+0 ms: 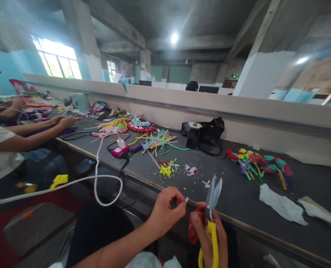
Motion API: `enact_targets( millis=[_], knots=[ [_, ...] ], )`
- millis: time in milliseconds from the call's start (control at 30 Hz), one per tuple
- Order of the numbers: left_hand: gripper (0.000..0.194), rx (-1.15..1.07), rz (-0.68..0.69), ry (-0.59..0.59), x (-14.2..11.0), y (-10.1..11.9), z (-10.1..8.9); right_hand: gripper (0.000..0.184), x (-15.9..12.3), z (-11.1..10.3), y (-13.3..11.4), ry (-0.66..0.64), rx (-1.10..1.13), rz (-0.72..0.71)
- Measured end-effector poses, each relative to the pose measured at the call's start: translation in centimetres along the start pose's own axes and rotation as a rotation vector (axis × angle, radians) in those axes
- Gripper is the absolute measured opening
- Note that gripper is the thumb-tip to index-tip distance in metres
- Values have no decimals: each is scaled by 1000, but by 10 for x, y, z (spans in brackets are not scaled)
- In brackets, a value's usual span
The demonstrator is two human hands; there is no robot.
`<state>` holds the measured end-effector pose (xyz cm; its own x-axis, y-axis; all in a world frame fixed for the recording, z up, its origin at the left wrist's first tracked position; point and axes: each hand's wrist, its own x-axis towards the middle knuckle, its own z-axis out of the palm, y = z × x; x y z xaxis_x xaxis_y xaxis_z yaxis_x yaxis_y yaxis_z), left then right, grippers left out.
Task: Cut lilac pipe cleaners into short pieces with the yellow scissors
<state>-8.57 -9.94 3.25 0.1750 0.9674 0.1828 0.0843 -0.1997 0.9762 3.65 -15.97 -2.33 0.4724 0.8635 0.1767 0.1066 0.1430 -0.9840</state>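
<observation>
My right hand (210,238) is closed round the red and yellow handles of a pair of scissors (213,197), whose blades point up and stand slightly apart. My left hand (167,210) is pinched on a tiny pale piece (186,200) just left of the blades, at the near edge of the dark table (238,193). Small pink snippets (191,170) and yellow snippets (166,170) lie on the table beyond my hands.
A heap of coloured pipe cleaners (157,140) and a red-rimmed craft piece (141,125) lie mid-table, a black bag (207,136) behind. Finished pipe-cleaner flowers (259,163) and white cloth (282,204) lie at right. A white cable (98,175) loops left. Another person's arms (37,128) rest far left.
</observation>
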Motion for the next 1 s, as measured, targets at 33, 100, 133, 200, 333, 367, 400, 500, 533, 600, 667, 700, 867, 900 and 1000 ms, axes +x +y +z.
enact_targets(
  millis=[33,100,133,200,333,367,400,500,533,600,667,700,867,900,1000],
  knots=[
    [10,114,95,4,-2,0,0,52,4,-1,-2,-26,55,39],
    [13,288,281,-11,-5,-1,0,58,12,-3,-6,-79,138,91],
    [13,348,353,-32,-6,-2,0,59,15,-3,-7,-96,162,99],
    [13,438,450,-71,-8,-3,-1,59,19,-2,-9,-116,174,104],
    [14,570,554,-93,-10,-4,0,54,21,2,-15,-111,167,110],
    [14,580,564,-97,-9,-3,0,53,22,3,-17,-108,168,112],
    [13,573,559,-104,-9,-2,1,52,22,3,-20,-108,172,110],
    [11,428,400,-91,-5,3,0,49,28,0,-29,-104,197,65],
    [10,342,292,-81,-2,5,-1,48,30,-2,-31,-103,210,46],
    [10,129,28,-105,2,9,-4,46,34,-5,-33,-118,239,19],
    [15,-80,-188,-173,6,12,-7,45,37,-6,-33,-156,263,12],
    [17,-162,-255,-211,7,13,-8,44,38,-6,-32,-177,272,10],
    [20,-291,-334,-261,8,9,-7,39,38,-2,-33,-227,191,-32],
    [21,-287,-335,-257,8,7,-7,38,38,-1,-34,-221,162,-45],
    [21,-292,-331,-280,9,1,-7,36,38,1,-37,-214,102,-71]
  ],
)
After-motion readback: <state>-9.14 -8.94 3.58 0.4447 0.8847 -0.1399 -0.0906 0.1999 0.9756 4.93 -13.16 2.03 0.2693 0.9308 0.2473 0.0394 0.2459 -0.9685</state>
